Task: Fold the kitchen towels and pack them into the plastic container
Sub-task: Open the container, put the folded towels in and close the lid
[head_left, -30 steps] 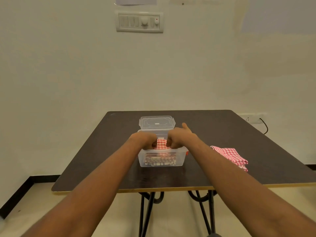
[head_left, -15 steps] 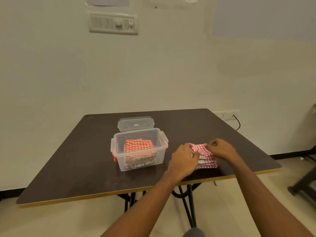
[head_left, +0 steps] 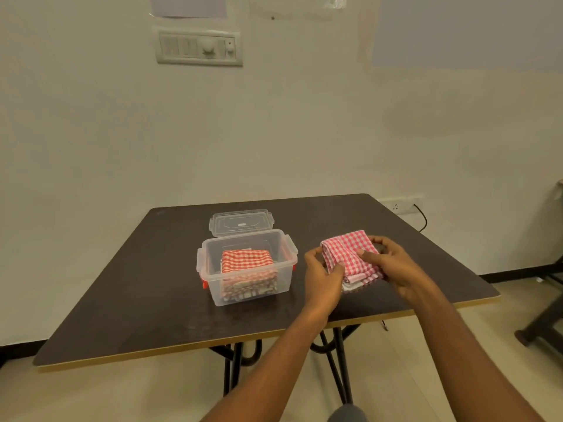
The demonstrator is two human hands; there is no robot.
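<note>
A clear plastic container (head_left: 286, 280) with red clips stands open on the dark table (head_left: 158, 287). Inside it lies a stack of folded towels, a red checked one (head_left: 246, 261) on top. To its right, a pink checked towel (head_left: 350, 254) is lifted slightly off the table between both hands. My left hand (head_left: 323, 278) grips its left edge. My right hand (head_left: 393, 266) holds its right side, thumb on top. A paler towel (head_left: 353, 283) peeks out underneath.
The container's clear lid (head_left: 241, 222) lies flat just behind it. The table's front edge (head_left: 195, 345) runs close to me. A wall socket with a black cable (head_left: 422, 214) sits behind the table's right corner. Dark furniture legs (head_left: 545, 324) stand at the far right.
My hands left the container and went right to the pink towel. They have now raised and partly spread it. The view has swung to the right.
</note>
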